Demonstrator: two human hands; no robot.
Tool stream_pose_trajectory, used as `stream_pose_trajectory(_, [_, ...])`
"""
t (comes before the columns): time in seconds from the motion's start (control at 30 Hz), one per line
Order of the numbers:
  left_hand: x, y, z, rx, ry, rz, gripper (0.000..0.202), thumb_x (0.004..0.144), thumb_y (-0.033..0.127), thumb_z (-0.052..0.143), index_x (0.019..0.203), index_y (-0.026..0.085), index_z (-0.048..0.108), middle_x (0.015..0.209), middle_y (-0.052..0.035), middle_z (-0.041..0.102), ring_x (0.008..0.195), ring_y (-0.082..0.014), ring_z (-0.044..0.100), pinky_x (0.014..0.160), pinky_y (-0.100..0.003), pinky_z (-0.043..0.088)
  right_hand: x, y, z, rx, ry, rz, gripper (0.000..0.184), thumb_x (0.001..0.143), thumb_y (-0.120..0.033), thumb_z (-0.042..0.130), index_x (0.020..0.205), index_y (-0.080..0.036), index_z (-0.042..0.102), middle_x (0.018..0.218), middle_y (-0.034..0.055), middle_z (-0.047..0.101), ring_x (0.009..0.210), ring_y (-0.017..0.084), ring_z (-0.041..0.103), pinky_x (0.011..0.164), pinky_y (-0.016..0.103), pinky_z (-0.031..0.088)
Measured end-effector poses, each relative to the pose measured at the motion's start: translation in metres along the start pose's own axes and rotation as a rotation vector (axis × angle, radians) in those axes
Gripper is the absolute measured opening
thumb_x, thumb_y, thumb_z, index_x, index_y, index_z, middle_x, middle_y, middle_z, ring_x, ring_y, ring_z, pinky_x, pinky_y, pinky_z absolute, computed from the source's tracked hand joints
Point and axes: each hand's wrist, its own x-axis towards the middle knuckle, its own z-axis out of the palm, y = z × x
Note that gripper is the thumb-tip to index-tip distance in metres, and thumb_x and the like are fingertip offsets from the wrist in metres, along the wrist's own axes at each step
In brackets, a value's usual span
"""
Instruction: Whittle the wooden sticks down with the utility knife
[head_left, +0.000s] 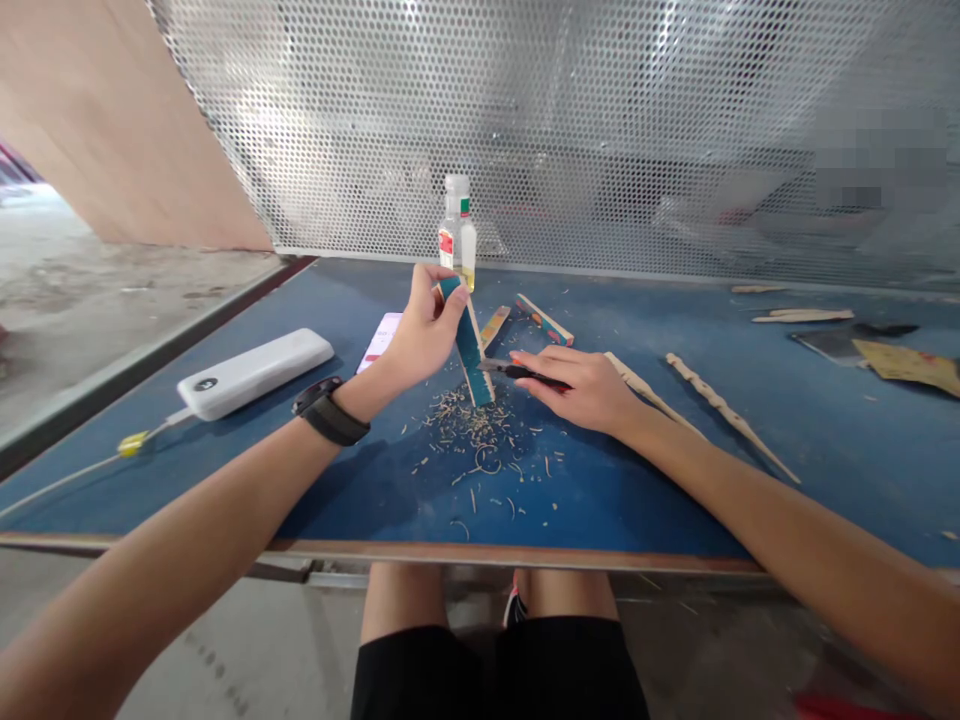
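My left hand (pixel 422 330) is closed around the top of a flat wooden stick painted teal (pixel 471 345), which stands tilted with its lower end on the blue table (pixel 315 480). My right hand (pixel 581 385) grips a small knife with a black handle (pixel 525 373), its blade touching the stick's edge near the lower end. Wood shavings (pixel 480 445) lie scattered on the table just below the stick. A black band sits on my left wrist.
A clear bottle (pixel 457 235) stands behind the stick. Painted sticks (pixel 545 320), two carved wooden rods (pixel 720 405), a white power bank (pixel 255 372) with a cable and a pink card lie around. Perforated metal screen (pixel 570 130) closes the back; sandpaper scraps far right.
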Motion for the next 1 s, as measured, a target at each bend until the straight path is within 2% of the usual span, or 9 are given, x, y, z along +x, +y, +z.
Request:
stream_pose_trajectory(0.17, [-0.001, 0.001, 0.0, -0.022, -0.026, 0.025, 0.026, 0.108, 0.043, 0.066, 0.115, 0.026, 0.048, 0.074, 0.0053, 0.049, 0.058, -0.0098, 0.044, 0.054, -0.025, 0.037, 0.003, 0.003, 0.003, 0.052, 0.021, 0.019, 0.035, 0.11, -0.037, 0.065, 0.138, -0.022, 0.078, 0.105, 0.005, 0.084, 0.086, 0.017, 0.078, 0.077, 0.03, 0.061])
stream_pose_trajectory(0.37, [-0.001, -0.004, 0.004, -0.03, -0.005, 0.096, 0.028, 0.106, 0.05, 0.067, 0.116, 0.03, 0.052, 0.078, 0.0032, 0.05, 0.061, -0.0121, 0.044, 0.056, -0.028, 0.036, -0.002, 0.004, -0.008, 0.154, -0.165, 0.001, 0.033, 0.109, -0.038, 0.065, 0.135, -0.024, 0.079, 0.105, 0.0048, 0.084, 0.085, 0.017, 0.077, 0.08, 0.031, 0.062])
stream_pose_trajectory(0.63, [0.0, -0.005, 0.0, -0.016, -0.021, 0.042, 0.027, 0.107, 0.048, 0.065, 0.117, 0.028, 0.05, 0.075, 0.0041, 0.051, 0.058, -0.0112, 0.043, 0.053, -0.026, 0.035, 0.005, -0.001, 0.001, 0.084, -0.009, 0.039, 0.036, 0.11, -0.037, 0.063, 0.139, -0.02, 0.078, 0.104, 0.0068, 0.084, 0.083, 0.017, 0.076, 0.075, 0.031, 0.06])
stream_pose_trajectory(0.77, [0.002, -0.007, 0.0, -0.023, -0.017, 0.063, 0.027, 0.106, 0.047, 0.066, 0.115, 0.028, 0.05, 0.076, 0.004, 0.049, 0.06, -0.0115, 0.043, 0.055, -0.027, 0.035, 0.001, 0.002, -0.005, 0.135, -0.082, -0.018, 0.035, 0.11, -0.036, 0.064, 0.137, -0.019, 0.078, 0.103, 0.0066, 0.083, 0.083, 0.017, 0.076, 0.077, 0.031, 0.061])
stream_pose_trajectory(0.87, [0.003, -0.009, 0.0, -0.013, -0.008, 0.054, 0.028, 0.106, 0.047, 0.067, 0.115, 0.028, 0.049, 0.074, 0.0046, 0.047, 0.059, -0.0114, 0.042, 0.054, -0.027, 0.035, -0.002, 0.003, -0.008, 0.133, -0.162, 0.003, 0.033, 0.11, -0.037, 0.064, 0.136, -0.023, 0.079, 0.105, 0.0054, 0.083, 0.084, 0.017, 0.077, 0.079, 0.031, 0.061])
stream_pose_trajectory(1.0, [0.002, -0.007, 0.0, -0.013, -0.013, 0.054, 0.028, 0.106, 0.047, 0.067, 0.113, 0.028, 0.048, 0.073, 0.0048, 0.046, 0.058, -0.0111, 0.041, 0.053, -0.027, 0.035, 0.003, 0.004, -0.002, 0.127, -0.037, 0.04, 0.035, 0.109, -0.038, 0.065, 0.137, -0.022, 0.078, 0.104, 0.0064, 0.084, 0.083, 0.018, 0.077, 0.077, 0.032, 0.062])
